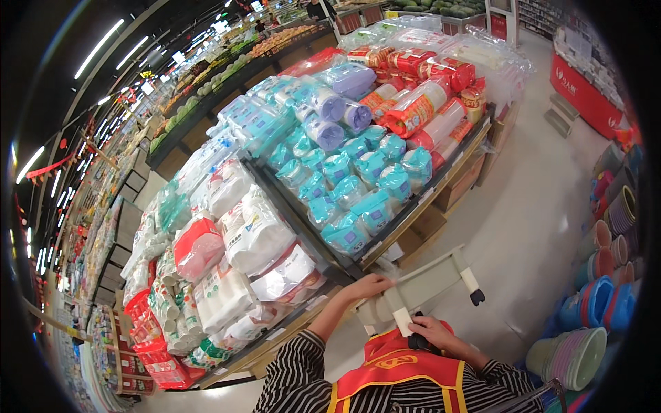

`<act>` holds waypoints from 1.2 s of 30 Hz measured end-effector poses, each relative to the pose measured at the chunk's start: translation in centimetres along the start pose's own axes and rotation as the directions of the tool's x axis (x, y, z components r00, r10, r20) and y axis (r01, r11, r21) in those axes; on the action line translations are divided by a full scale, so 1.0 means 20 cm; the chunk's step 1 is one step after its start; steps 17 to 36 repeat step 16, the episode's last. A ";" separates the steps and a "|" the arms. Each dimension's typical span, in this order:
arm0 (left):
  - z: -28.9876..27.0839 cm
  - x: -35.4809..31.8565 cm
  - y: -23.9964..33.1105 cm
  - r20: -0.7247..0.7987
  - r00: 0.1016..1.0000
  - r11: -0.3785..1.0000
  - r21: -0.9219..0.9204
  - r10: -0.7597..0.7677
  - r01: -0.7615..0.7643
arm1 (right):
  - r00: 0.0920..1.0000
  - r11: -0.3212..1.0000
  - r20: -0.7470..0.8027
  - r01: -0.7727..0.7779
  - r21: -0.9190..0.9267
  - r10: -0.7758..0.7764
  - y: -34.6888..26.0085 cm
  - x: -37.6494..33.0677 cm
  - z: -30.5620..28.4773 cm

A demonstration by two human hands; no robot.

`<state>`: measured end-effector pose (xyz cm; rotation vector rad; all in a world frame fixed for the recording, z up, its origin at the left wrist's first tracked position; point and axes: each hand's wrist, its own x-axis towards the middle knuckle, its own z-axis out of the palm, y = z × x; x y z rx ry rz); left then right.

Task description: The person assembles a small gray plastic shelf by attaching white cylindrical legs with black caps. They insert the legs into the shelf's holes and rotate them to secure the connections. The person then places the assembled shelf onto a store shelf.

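Note:
A pale grey-beige step stool (430, 279) is tilted in front of my body, with cream legs and black end caps. My left hand (372, 286) is closed over its upper left edge, beside the corner of the display stand. My right hand (434, 333) is closed round a cream leg near its black end cap, just above my red apron (403, 354). Part of the stool's lower side is hidden behind my hands and the apron.
A wide stand holds teal-wrapped cup packs (351, 196), red-and-clear packs (416, 113) and white bagged packs (251, 230). Stacked buckets (568, 354) line the right side. Farther off stand a small grey step (561, 115) and a red counter (585, 93) across the pale floor (513, 179).

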<state>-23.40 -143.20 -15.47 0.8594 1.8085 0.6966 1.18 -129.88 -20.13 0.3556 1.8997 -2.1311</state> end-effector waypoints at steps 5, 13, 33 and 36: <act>0.25 0.12 0.15 0.187 0.963 0.959 -0.245 0.194 -0.146 | 0.986 0.963 -0.156 -0.008 0.268 0.052 -0.02 -0.28 0.01; 0.50 0.34 0.51 0.232 0.965 0.945 -0.325 0.123 -0.043 | 0.955 0.994 -0.293 0.071 0.089 -0.042 0.08 -0.54 -0.32; 0.61 0.49 0.78 0.214 0.974 0.963 -0.269 0.072 -0.012 | 0.922 0.948 -0.350 -0.052 0.314 0.166 0.02 -0.71 -0.57; 0.61 0.49 0.78 0.214 0.974 0.963 -0.269 0.072 -0.012 | 0.922 0.948 -0.350 -0.052 0.314 0.166 0.02 -0.71 -0.57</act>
